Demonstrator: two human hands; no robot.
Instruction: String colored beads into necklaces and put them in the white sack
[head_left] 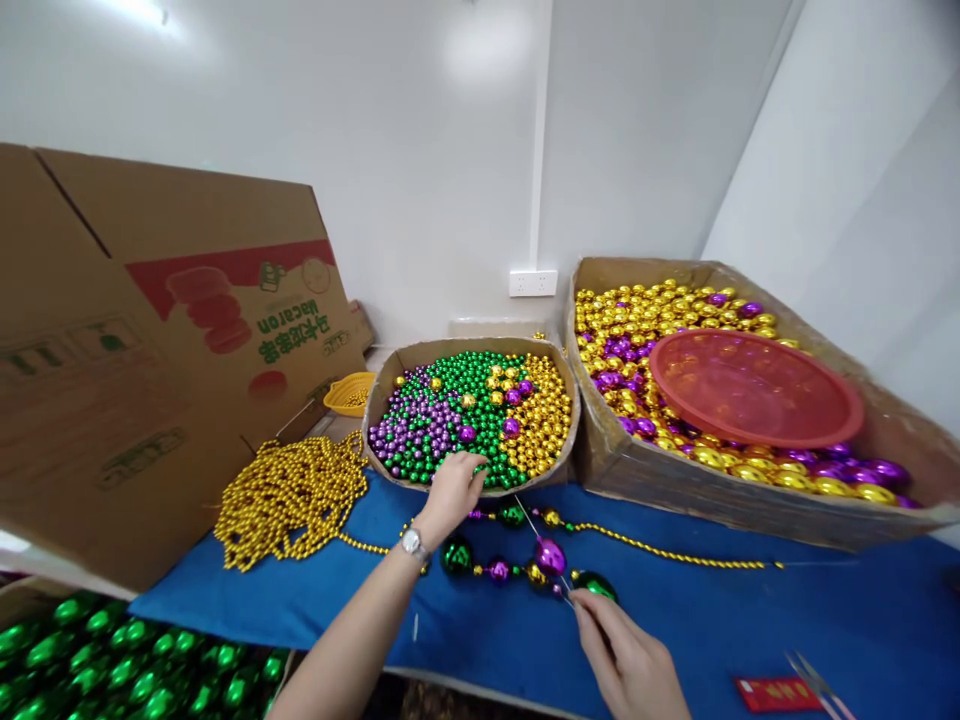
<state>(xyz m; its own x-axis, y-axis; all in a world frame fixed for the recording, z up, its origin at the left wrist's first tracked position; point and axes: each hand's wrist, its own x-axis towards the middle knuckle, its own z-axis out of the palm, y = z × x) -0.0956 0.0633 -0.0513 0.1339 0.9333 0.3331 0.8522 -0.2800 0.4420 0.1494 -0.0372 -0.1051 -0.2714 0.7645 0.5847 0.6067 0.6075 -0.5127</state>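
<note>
My left hand [454, 490], with a watch on its wrist, reaches over the near rim of a low cardboard box [574, 425] of small green, purple and gold beads. Its fingers are bent together at the green beads [491, 430]; whatever they pinch is hidden. In front of the box, my right hand [626, 650] grips a thin beading needle [526, 518], which slants up to the left. A large shiny purple bead [551, 557] sits along it. Around it on the blue cloth lies a bead strand with big green balls [456, 555] and a gold chain end [667, 552].
A heap of gold bead chain [289, 500] lies left, near a yellow basket [349, 393] and tall carton [225, 330]. At right, a big box [600, 455] of gold and purple beads holds a red basin [757, 390]. Scissors [817, 685] and a red packet [776, 694] lie front right.
</note>
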